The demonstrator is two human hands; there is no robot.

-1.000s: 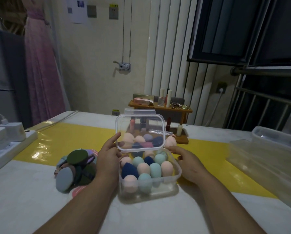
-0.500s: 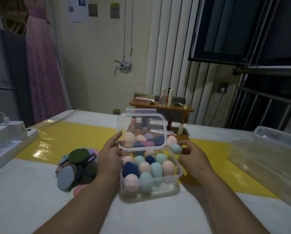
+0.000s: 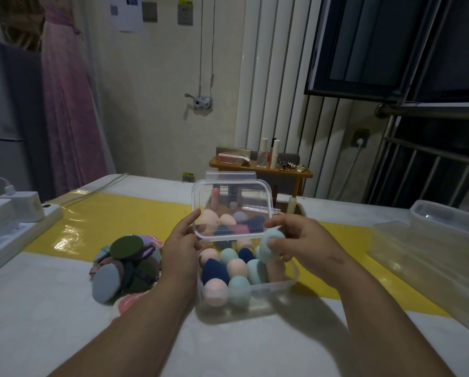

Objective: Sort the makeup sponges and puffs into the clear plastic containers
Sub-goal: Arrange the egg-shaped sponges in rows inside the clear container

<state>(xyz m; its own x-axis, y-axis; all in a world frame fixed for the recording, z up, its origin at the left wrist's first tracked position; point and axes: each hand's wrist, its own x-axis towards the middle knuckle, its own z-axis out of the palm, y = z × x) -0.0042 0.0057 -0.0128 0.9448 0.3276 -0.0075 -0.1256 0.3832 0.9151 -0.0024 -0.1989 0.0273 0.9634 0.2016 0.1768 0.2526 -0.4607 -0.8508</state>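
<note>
A clear plastic container (image 3: pixel 257 293) stands on the table in front of me, packed with several egg-shaped sponges in pink, teal and dark blue. Its hinged lid (image 3: pixel 232 193) stands upright, and my left hand (image 3: pixel 183 240) holds the lid's lower left corner between thumb and fingers. My right hand (image 3: pixel 301 240) pinches a light teal sponge (image 3: pixel 271 244) just above the container's back right part. More loose sponges (image 3: pixel 236 224) lie behind the lid, seen through it. A pile of round flat puffs (image 3: pixel 127 265) in green, grey and purple sits left of the container.
Two larger clear plastic containers (image 3: pixel 445 240) stand at the right edge of the table. A white power strip with chargers (image 3: pixel 13 221) lies at the far left. Behind the loose sponges stands a small wooden rack (image 3: pixel 263 170) with cosmetics. A yellow strip (image 3: pixel 124 213) crosses the table.
My right hand has picked up the light teal sponge from beside the container and carried it left, over the container. My left hand stays on the lid.
</note>
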